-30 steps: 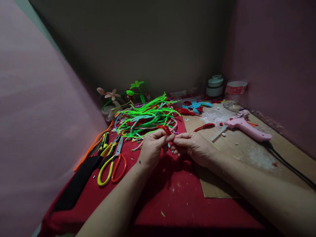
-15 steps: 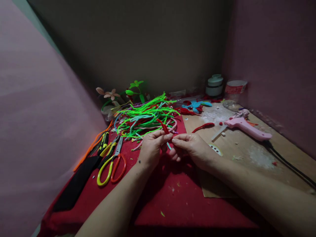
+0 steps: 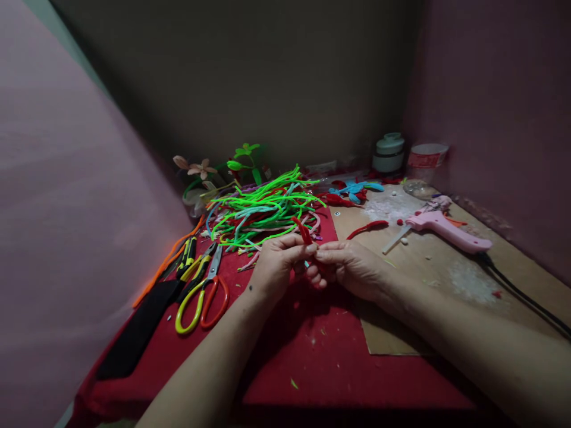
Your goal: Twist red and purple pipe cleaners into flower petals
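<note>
Between my two hands is a red pipe cleaner (image 3: 303, 229), bent, its upper end sticking up past the fingertips. My left hand (image 3: 282, 260) pinches it between thumb and forefinger. From the other side, my right hand (image 3: 350, 261) closes thumb and fingers on the same piece, almost touching the left thumb. The part inside the fingers is hidden. Just behind the hands lies a heap of pipe cleaners (image 3: 263, 208), mostly bright green, with some red, pale blue and pink. Another red pipe cleaner (image 3: 368, 227) rests on the board right of my hands.
Scissors (image 3: 203, 303), pliers (image 3: 198, 270) and a black strip (image 3: 140, 333) lie at left on the red cloth (image 3: 307, 380). On the brown board (image 3: 397, 339) sits a pink glue gun (image 3: 450, 230), its cord trailing right. Pipe-cleaner flowers (image 3: 203, 170), a jar (image 3: 389, 153) and a cup (image 3: 427, 157) stand behind.
The red pipe cleaner's upper end has shifted slightly right and stands steeper. Both hands keep their pinch, with the right fingertips slightly moved.
</note>
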A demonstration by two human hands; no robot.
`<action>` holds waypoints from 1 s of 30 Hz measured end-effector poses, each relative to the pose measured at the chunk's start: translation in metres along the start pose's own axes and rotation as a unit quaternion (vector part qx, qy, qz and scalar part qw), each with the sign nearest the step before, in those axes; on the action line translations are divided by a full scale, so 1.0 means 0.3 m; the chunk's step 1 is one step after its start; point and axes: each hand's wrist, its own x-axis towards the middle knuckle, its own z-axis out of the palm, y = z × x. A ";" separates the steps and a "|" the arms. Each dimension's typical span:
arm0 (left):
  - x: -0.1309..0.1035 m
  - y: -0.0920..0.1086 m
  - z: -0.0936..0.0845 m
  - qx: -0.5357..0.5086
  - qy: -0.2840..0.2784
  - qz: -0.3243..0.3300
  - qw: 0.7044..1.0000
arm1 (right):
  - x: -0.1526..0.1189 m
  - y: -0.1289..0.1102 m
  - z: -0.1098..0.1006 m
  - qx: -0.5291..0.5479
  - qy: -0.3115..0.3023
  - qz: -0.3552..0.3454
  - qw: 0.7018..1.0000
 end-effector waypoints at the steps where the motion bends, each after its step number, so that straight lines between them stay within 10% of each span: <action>1: 0.001 -0.002 0.000 -0.007 -0.003 -0.007 1.000 | 0.001 -0.001 -0.001 0.002 -0.005 0.000 1.000; 30: 0.004 0.010 -0.005 0.013 0.024 0.029 0.999 | 0.013 -0.001 -0.004 -0.096 0.100 -0.023 0.990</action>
